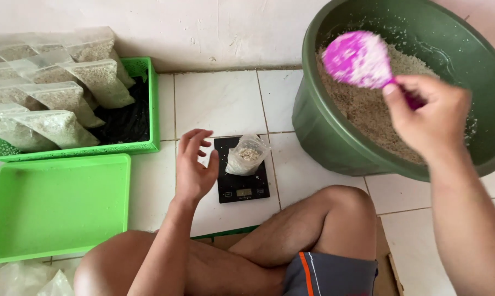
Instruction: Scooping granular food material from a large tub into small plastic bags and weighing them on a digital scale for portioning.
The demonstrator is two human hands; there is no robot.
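Head view: one scoop (pixel 357 59), two trays (pixel 55 205)

We seem to be on the floor of a home used for small-scale packing, not in a shop or factory: white floor tiles (pixel 225 101) meet a plain pale wall (pixel 203 33), and the person sits cross-legged and bare-kneed on them. Around the small black kitchen scale (pixel 242 186) we see household plastics: to its right a big green basin (pixel 324 131) of grain, to its left a green basket (pixel 143 104) of filled clear bags and a green tray (pixel 55 203).
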